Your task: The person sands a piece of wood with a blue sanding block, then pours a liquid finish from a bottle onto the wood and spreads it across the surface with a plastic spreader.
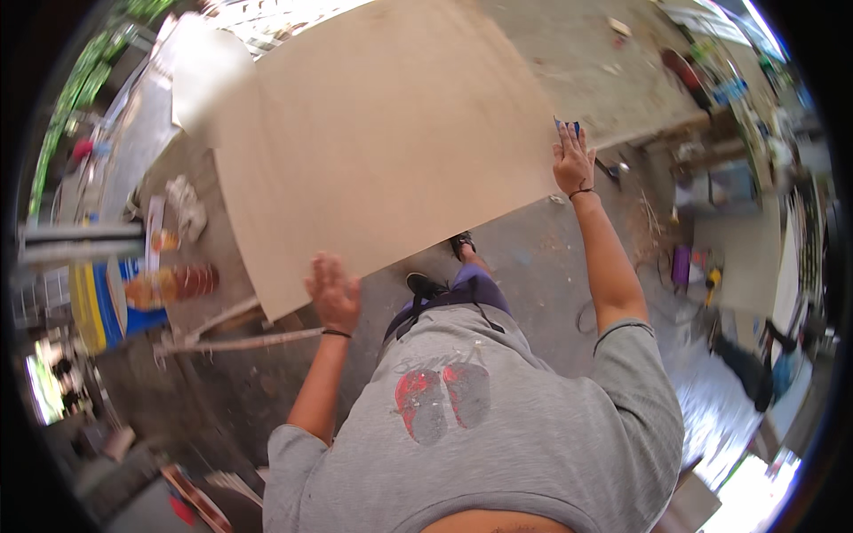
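Head view: one broad, flat, straight-edged tan sheet [373,151], faintly grained, lying across a scuffed worktable [613,80]; rounded amber bottle [173,286] left of the sheet. Left hand [333,291], fingers loosely apart, is over the sheet's near edge, contact unclear; right hand [573,160], fingers extended at its right edge over a small blue piece [573,127], grip impossible to tell.

Big sheet [382,151] looks like smooth, matt wood board, faintly streaky. Table [604,84] just right of the sheet is dull, scuffed wood, kinda rough. Left of the sheet there's a glossy plastic bottle [173,286]; below it, a soft matt cloth shirt [524,391].
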Action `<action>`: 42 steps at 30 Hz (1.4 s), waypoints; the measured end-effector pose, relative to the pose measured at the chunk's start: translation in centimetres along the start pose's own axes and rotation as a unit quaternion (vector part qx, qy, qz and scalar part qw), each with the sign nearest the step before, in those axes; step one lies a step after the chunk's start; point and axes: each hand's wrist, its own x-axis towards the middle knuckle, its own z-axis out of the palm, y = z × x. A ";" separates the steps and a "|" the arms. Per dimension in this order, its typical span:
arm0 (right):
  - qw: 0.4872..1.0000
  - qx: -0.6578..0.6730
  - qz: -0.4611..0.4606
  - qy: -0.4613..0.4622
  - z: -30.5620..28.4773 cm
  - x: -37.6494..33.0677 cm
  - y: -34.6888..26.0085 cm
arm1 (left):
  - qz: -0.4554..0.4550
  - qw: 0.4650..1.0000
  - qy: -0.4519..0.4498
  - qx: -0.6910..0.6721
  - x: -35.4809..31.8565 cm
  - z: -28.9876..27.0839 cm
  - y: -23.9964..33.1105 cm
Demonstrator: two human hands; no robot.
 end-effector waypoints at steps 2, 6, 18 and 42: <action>0.997 -0.077 0.003 -0.031 2.1 0.7 -3.6 | 0.021 0.998 -0.020 -0.054 -4.3 -0.2 0.8; 0.960 -0.049 -0.276 0.019 4.1 -5.7 -16.2 | -0.076 0.986 -0.004 -0.150 -15.3 1.3 0.5; 0.957 0.033 -0.287 -0.037 4.3 7.7 -12.2 | -0.437 0.870 -0.040 -0.223 -31.5 9.9 4.7; 0.917 0.178 -0.353 -0.052 3.2 1.7 -30.2 | -0.555 0.758 -0.127 -0.318 -25.9 10.8 6.4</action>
